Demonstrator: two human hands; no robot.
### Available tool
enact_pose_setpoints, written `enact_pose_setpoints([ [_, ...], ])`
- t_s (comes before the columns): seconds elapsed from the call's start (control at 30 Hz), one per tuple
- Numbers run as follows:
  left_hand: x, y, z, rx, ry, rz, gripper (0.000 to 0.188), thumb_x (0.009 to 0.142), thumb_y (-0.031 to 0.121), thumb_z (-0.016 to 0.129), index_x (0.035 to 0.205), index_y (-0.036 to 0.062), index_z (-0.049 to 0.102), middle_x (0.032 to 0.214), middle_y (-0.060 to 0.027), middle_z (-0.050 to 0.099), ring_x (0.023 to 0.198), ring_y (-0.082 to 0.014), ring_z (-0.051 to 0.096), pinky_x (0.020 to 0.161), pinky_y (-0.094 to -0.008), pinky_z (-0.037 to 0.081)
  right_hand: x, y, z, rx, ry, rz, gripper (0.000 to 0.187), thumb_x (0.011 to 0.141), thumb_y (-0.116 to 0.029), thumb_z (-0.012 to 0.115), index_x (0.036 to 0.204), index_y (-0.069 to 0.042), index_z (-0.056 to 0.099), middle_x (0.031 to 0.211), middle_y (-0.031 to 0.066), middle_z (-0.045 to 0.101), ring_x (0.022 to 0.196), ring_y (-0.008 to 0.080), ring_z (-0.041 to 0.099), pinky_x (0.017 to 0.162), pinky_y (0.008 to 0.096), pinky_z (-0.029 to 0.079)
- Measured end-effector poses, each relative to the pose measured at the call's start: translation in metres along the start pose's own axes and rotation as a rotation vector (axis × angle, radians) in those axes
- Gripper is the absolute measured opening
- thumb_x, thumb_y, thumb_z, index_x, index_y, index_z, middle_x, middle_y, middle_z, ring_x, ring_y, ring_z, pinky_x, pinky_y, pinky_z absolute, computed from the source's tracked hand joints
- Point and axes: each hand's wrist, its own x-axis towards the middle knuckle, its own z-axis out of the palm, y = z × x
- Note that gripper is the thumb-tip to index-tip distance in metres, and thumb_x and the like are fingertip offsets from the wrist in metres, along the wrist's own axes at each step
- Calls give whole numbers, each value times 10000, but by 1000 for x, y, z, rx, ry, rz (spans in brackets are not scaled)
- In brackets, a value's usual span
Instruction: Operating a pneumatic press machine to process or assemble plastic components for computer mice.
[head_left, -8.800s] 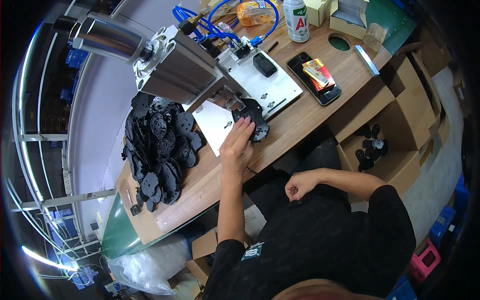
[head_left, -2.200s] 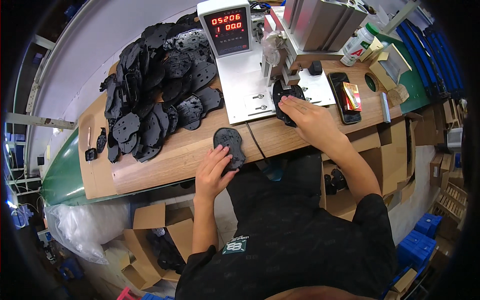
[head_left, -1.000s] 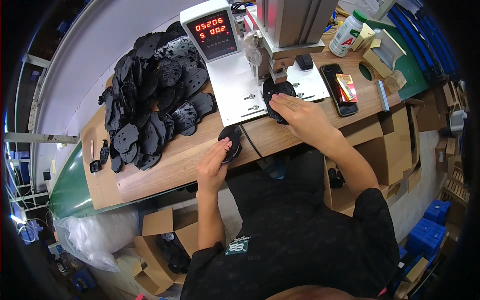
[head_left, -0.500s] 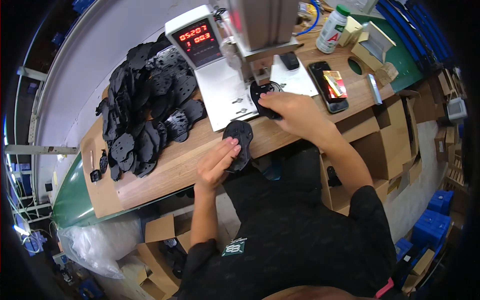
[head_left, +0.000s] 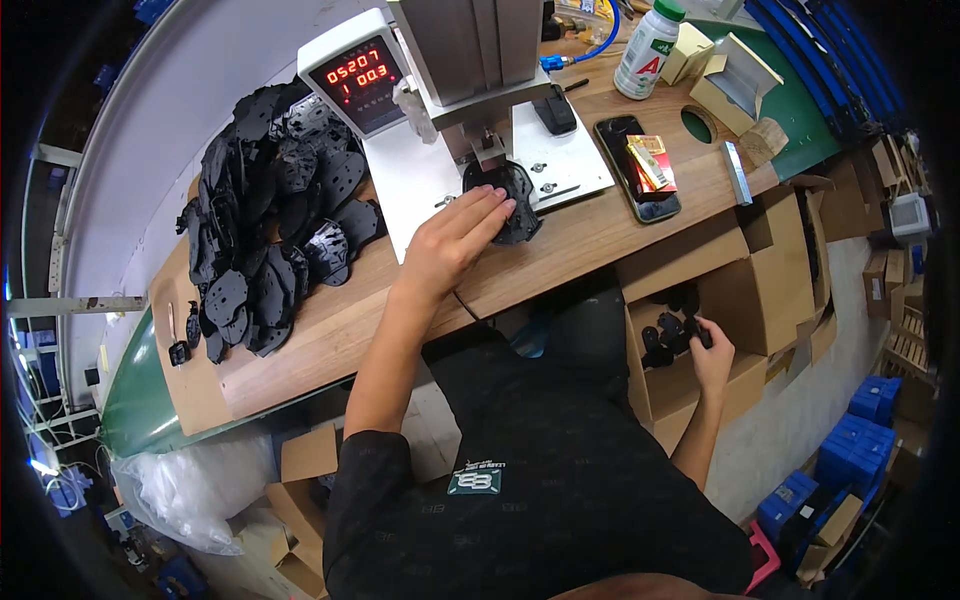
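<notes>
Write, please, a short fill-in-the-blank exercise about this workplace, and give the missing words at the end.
The left hand touches a part whose colour is ____.
The right hand is at the open cardboard ____.
The red packet lies directly on a ____.
To the ____ of the machine is a pile of dark parts.

Missing words: black; box; phone; left.

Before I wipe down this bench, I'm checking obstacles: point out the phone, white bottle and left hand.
Phone (head_left: 618,153), head view: screen's left side.
White bottle (head_left: 646,55), head view: front label.
Left hand (head_left: 452,238), head view: its back.
</notes>
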Motion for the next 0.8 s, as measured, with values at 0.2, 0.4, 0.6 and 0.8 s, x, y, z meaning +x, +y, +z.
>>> enact_pose_setpoints([
  [0.2, -11, -1, 10, 63, -10, 13, 352, 801, 42, 630, 1143, 55, 711, 1197, -73, 698, 1140, -244, 659, 950, -335, 565, 19, 94, 13, -403, -101, 47, 408, 823, -140, 716, 1194, 24, 666, 1039, 219, 716, 943, 215, 714, 840, 340, 545],
  [0.4, -4, 0, 14, 2, -9, 22, 358, 800, 36, 632, 1149, 60, 714, 1179, -77, 708, 1129, -250, 667, 949, -340, 566, 51, -62, 29, 169, -195, -266, 365, 879, -95, 718, 1221, 16, 655, 1139, 186, 713, 1006, 264, 708, 847, 331, 559],
  [0.6, -13, 0, 16, 16, 27, -26, 368, 790, 29, 641, 1150, 53, 715, 1175, -85, 709, 1124, -258, 669, 940, -348, 567, 59, -222, 62, 78, -255, -1072, 461, 803, -104, 764, 1247, -59, 652, 1250, 122, 664, 1163, 282, 633, 980, 365, 514],
  [0.8, -17, -1, 19, -35, 35, -74, 279, 805, 71, 617, 1067, 34, 705, 1204, -166, 621, 1136, -331, 622, 908, -374, 563, 61, -266, 110, -237, -242, -1242, 653, 757, -64, 739, 1379, -91, 542, 1349, 89, 606, 1229, 259, 595, 993, 355, 517],
])
